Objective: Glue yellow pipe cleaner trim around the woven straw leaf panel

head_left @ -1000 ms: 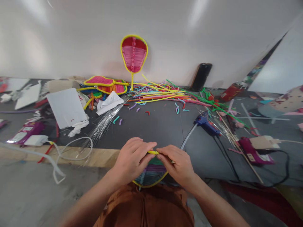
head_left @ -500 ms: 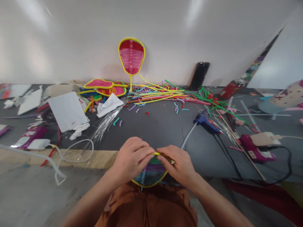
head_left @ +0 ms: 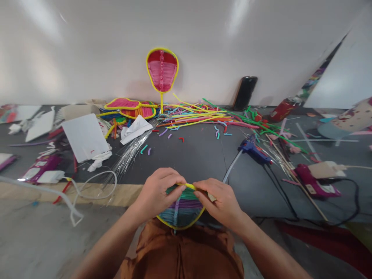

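Close to my lap I hold a pipe-cleaner fan [head_left: 186,213] with green, purple and blue bands and a lengthwise strip down its middle. A yellow pipe cleaner [head_left: 188,186] runs along its rim. My left hand [head_left: 159,193] is closed, thumb and fingers pinching the yellow edge at the upper left. On the upper right, my right hand [head_left: 219,199] pinches the same edge, its fingers covering part of the fan. A short span of the yellow edge shows between the two hands.
A pink fan with yellow rim [head_left: 162,71] stands against the wall. Loose pipe cleaners [head_left: 200,116] lie along the back. On the right are a blue glue gun [head_left: 255,152], phone [head_left: 245,93], can [head_left: 286,108] and power strip [head_left: 312,182]. White paper [head_left: 84,137] and wires [head_left: 132,149] lie left.
My left hand has slid left along the yellow edge, uncovering more of the rim and the green band. My right hand stays nearly in place.
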`<action>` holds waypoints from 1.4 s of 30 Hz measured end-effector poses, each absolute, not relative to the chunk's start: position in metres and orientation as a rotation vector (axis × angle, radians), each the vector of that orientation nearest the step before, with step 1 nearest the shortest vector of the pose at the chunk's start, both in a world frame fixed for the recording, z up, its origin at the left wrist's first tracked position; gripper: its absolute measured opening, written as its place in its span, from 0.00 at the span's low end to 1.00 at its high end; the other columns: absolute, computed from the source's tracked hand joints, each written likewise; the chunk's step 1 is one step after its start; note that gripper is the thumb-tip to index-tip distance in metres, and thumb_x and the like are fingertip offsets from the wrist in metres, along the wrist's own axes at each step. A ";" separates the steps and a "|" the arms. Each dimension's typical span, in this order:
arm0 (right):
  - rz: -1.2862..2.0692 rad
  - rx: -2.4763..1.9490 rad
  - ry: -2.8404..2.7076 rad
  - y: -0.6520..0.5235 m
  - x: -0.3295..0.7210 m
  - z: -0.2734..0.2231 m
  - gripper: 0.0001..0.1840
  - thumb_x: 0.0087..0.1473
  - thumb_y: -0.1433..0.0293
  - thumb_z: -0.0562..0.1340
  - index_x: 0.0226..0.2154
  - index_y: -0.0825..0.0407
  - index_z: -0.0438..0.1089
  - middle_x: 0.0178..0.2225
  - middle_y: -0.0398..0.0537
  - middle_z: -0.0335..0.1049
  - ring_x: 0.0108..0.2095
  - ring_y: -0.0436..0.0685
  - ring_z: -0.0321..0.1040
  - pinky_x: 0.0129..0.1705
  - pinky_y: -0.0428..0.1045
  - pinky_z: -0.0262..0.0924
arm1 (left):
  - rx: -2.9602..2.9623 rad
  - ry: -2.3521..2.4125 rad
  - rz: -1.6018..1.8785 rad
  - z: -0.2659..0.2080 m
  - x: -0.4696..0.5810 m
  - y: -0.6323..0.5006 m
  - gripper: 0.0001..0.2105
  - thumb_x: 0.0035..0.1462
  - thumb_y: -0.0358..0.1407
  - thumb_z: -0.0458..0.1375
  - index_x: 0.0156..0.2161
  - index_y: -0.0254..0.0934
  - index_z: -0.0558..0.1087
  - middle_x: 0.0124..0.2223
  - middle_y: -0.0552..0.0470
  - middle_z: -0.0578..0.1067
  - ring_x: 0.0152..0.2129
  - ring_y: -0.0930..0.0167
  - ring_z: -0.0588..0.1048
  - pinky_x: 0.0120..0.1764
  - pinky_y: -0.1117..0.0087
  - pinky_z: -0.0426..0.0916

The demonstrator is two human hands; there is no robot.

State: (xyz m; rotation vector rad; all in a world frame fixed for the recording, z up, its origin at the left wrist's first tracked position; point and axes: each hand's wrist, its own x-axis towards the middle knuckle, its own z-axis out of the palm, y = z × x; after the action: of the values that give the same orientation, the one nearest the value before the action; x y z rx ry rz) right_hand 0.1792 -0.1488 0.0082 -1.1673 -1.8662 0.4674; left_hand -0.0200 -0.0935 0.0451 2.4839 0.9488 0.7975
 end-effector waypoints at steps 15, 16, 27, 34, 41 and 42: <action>0.607 -1.268 -1.780 -0.141 0.168 0.021 0.08 0.54 0.71 0.61 0.38 0.49 0.75 0.32 0.44 0.78 0.31 0.53 0.75 0.37 0.47 0.68 | 2.732 0.741 0.726 0.061 -0.024 -0.083 0.11 0.63 0.34 0.50 0.38 0.37 0.75 0.34 0.52 0.80 0.31 0.73 0.77 0.41 0.70 0.71; 0.645 -1.286 -1.761 -0.139 0.169 0.025 0.08 0.54 0.71 0.62 0.38 0.49 0.75 0.32 0.44 0.79 0.31 0.53 0.75 0.36 0.46 0.68 | 2.682 0.779 0.717 0.065 -0.025 -0.080 0.11 0.63 0.34 0.50 0.37 0.37 0.75 0.34 0.53 0.80 0.32 0.73 0.77 0.39 0.72 0.71; 0.851 -1.302 -1.712 -0.097 0.182 0.033 0.10 0.56 0.68 0.61 0.40 0.48 0.76 0.33 0.43 0.79 0.30 0.53 0.75 0.32 0.46 0.68 | 1.794 1.178 0.760 0.049 -0.021 -0.043 0.10 0.52 0.40 0.61 0.32 0.35 0.79 0.28 0.53 0.80 0.24 0.73 0.75 0.26 0.78 0.69; 1.377 -1.111 -1.565 -0.069 0.196 0.014 0.16 0.60 0.63 0.57 0.45 0.49 0.75 0.39 0.46 0.79 0.39 0.55 0.74 0.40 0.49 0.69 | 1.656 1.187 0.672 0.031 -0.019 -0.022 0.10 0.50 0.40 0.62 0.31 0.34 0.78 0.27 0.52 0.78 0.22 0.74 0.73 0.25 0.77 0.68; 1.887 -0.983 -1.128 -0.060 0.205 -0.001 0.17 0.52 0.58 0.64 0.42 0.50 0.77 0.32 0.46 0.78 0.30 0.51 0.73 0.36 0.48 0.68 | 1.675 1.154 0.497 0.028 -0.019 -0.009 0.08 0.52 0.38 0.60 0.31 0.34 0.76 0.28 0.52 0.78 0.23 0.74 0.73 0.25 0.78 0.68; 1.926 -0.981 -1.070 -0.061 0.205 -0.003 0.17 0.51 0.58 0.65 0.41 0.50 0.77 0.30 0.45 0.78 0.28 0.50 0.71 0.33 0.47 0.67 | 1.697 1.139 0.463 0.028 -0.020 -0.007 0.09 0.53 0.38 0.59 0.32 0.34 0.76 0.28 0.52 0.78 0.23 0.74 0.74 0.25 0.78 0.68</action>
State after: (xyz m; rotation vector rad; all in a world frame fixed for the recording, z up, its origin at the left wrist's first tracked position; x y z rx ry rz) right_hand 0.2051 -0.0610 -0.0028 -0.9808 -1.0701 1.9261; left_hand -0.0197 -0.0070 0.0281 1.6971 1.1391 0.4626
